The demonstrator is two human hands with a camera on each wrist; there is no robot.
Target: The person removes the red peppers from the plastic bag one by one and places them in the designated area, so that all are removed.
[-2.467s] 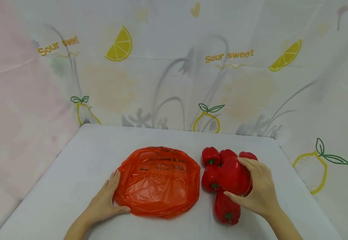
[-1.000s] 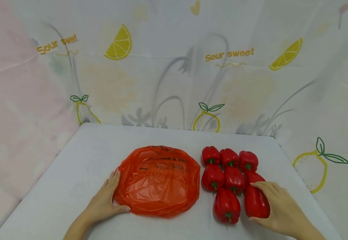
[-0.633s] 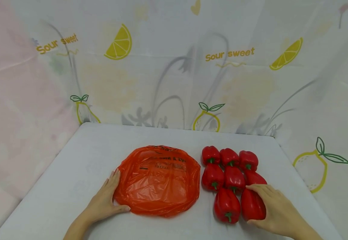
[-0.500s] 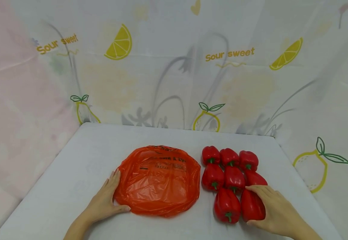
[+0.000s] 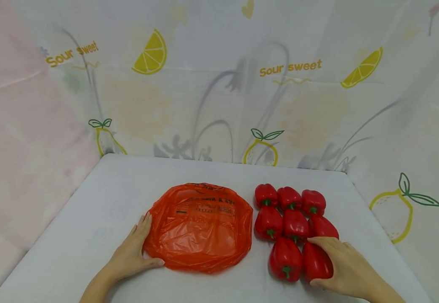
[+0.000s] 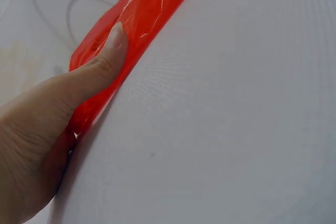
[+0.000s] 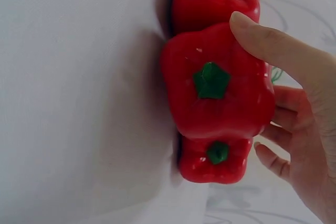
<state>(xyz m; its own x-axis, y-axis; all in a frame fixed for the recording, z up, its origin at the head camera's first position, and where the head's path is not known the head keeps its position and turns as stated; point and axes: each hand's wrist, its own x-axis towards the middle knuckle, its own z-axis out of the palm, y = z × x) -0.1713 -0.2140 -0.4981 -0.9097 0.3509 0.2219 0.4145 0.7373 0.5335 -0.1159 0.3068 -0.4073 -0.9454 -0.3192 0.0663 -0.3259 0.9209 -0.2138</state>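
Note:
My right hand (image 5: 342, 265) grips a red bell pepper (image 5: 316, 263) at the front right of a group of peppers, thumb on the near side and fingers over the far side. In the right wrist view that bell pepper (image 7: 215, 114) shows its green stem end, close against its neighbours. An orange-red plastic bag (image 5: 243, 227) lies on the table with its mouth spread wide and dark print inside. My left hand (image 5: 130, 252) rests at the bag's left side, fingers fairly straight along its edge. In the left wrist view the thumb (image 6: 107, 61) lies against the film.
Several more red bell peppers, such as the front one (image 5: 285, 263) and a back one (image 5: 313, 202), stand in rough rows right of the bag. A white table (image 5: 90, 219) carries everything. Behind it hangs a printed lemon-pattern cloth (image 5: 204, 92).
My right hand has brought the bell pepper from above the group to its front right corner, then shifted it slightly left beside the front pepper. My left hand and the bag have stayed put.

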